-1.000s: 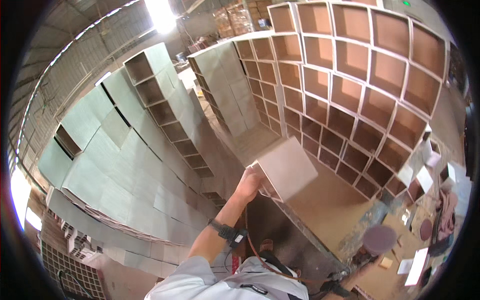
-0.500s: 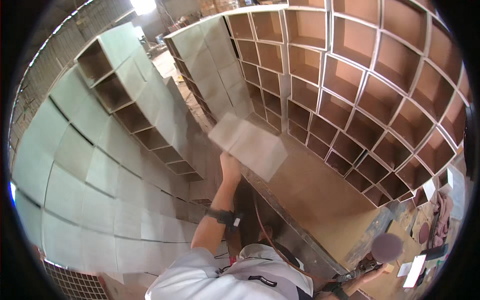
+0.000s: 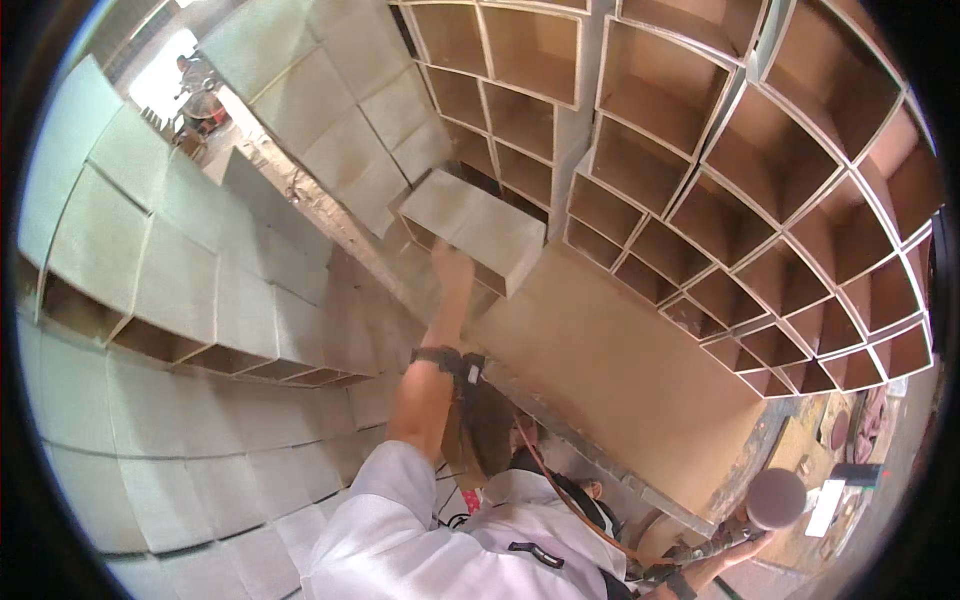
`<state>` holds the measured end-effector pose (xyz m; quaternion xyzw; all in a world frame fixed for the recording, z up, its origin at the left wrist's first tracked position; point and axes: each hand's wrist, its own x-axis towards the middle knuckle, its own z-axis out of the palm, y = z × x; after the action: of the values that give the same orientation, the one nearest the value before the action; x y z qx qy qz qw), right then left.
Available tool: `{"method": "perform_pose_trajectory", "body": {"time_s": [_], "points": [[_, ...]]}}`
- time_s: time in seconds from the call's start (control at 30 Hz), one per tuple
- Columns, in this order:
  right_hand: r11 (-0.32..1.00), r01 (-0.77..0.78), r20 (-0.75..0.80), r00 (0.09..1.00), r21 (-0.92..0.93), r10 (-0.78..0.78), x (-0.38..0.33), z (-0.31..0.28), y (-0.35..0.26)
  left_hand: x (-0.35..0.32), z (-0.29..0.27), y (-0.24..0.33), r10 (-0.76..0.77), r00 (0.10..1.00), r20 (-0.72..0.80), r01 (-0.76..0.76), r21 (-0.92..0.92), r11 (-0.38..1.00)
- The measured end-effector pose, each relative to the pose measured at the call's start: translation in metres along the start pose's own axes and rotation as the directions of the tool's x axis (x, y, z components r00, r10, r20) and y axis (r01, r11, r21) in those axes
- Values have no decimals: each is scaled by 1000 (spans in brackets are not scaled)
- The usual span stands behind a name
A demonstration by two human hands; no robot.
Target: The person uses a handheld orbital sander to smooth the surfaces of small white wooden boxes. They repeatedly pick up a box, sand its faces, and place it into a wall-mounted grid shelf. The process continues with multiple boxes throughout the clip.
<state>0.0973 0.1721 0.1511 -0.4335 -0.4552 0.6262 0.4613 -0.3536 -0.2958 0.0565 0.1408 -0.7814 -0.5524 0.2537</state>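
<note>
My left hand (image 3: 452, 268) is raised overhead, pressed under and gripping a grey open-sided box (image 3: 472, 228). The box is held tilted against a wall of stacked brown cubby boxes (image 3: 690, 110). A dark band sits on that wrist, and my white sleeve shows below it. Low at the right edge, my right hand (image 3: 738, 547) is closed around a dark tool with a round mauve end (image 3: 776, 498), well away from the box.
Grey box stacks (image 3: 190, 280) rise on the left, some with their open sides showing. A large brown board (image 3: 620, 370) lies below the cubby wall. Small items lie on a wooden surface (image 3: 830, 480) at lower right. A distant person (image 3: 195, 85) is at upper left.
The grey box has gone up and further toward the cubby wall with my left arm stretched out. The view has swung closer to the brown cubbies.
</note>
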Motion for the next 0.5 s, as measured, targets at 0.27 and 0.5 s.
{"method": "perform_pose_trajectory", "body": {"time_s": [0.27,0.5], "points": [[997,17,-122,992,-79,-27,-36,23,-15,45,23,-90,-99,994,56,109,-219,970],[994,22,-189,981,-109,-42,-55,34,-24,58,13,-132,27,999,23,-21,-231,973]]}}
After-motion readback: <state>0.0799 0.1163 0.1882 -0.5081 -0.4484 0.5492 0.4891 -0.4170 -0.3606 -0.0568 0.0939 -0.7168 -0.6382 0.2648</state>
